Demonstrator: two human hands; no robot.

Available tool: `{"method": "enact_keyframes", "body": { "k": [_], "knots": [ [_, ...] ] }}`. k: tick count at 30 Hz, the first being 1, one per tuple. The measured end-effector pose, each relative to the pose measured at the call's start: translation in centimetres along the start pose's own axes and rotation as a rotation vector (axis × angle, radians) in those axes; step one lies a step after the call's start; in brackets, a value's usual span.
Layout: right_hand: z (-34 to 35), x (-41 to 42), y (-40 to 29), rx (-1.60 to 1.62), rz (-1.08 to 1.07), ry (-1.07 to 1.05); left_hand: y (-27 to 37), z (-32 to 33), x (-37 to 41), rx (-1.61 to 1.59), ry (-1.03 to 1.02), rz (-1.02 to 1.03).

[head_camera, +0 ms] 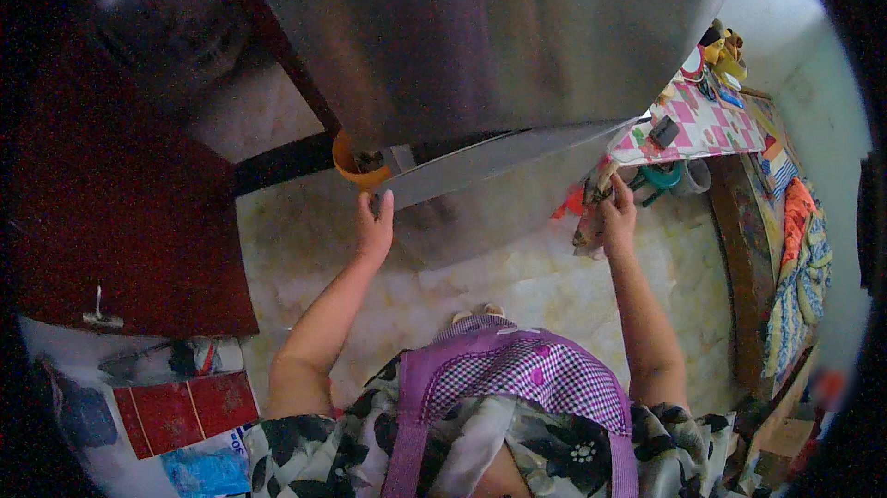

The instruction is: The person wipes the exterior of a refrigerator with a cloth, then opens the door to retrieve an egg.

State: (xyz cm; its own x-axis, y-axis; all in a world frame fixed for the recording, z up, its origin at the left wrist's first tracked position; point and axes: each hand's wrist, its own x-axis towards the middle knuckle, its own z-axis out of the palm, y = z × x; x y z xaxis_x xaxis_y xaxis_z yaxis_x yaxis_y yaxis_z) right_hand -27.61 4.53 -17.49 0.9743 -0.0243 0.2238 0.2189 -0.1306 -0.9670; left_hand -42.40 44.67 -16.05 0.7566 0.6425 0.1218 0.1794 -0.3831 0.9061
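Observation:
A large, grey, glossy refrigerator [478,34] rises in front of me. My left hand [375,231] is raised near its lower left corner, thumb and finger apart. A small dark patch shows between them. Just beyond that hand is an orange plastic bucket [360,176], with dark contents that I cannot make out. On the other side, my right hand [618,214] pinches a crumpled, patterned rag [590,231], which hangs down beside the table's near corner.
A table with a pink-and-white checked tablecloth [714,124] stands at right, bearing a dark box [664,131] and soft toys [724,51]. Beneath it is a green plastic stool [660,178]. A dark red door [125,221] fills the left. Bedding [797,290] lies far right.

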Motion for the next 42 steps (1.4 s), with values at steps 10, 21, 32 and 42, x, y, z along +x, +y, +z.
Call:
{"method": "enact_keyframes", "body": {
  "k": [10, 21, 32, 42],
  "knots": [
    [6.4, -1.2, -7.9, -0.560, -0.539, -0.429, 1.3, -0.3, -7.6, 0.314, -0.064, 0.442],
    [8.8, -5.8, -7.9, -0.688, -0.765, -0.734, 6.0, 3.1, -9.5, 0.777, -0.319, 0.283],
    [-0.8, 10.0, -0.2, -0.752, -0.665, -0.274, 7.3, 3.6, -10.8, 0.963, -0.161, 0.370],
    [5.3, -2.9, -4.9, -0.586, -0.958, -0.683, 7.8, 4.2, -13.1, 0.882, -0.177, 0.294]
  ]
}}
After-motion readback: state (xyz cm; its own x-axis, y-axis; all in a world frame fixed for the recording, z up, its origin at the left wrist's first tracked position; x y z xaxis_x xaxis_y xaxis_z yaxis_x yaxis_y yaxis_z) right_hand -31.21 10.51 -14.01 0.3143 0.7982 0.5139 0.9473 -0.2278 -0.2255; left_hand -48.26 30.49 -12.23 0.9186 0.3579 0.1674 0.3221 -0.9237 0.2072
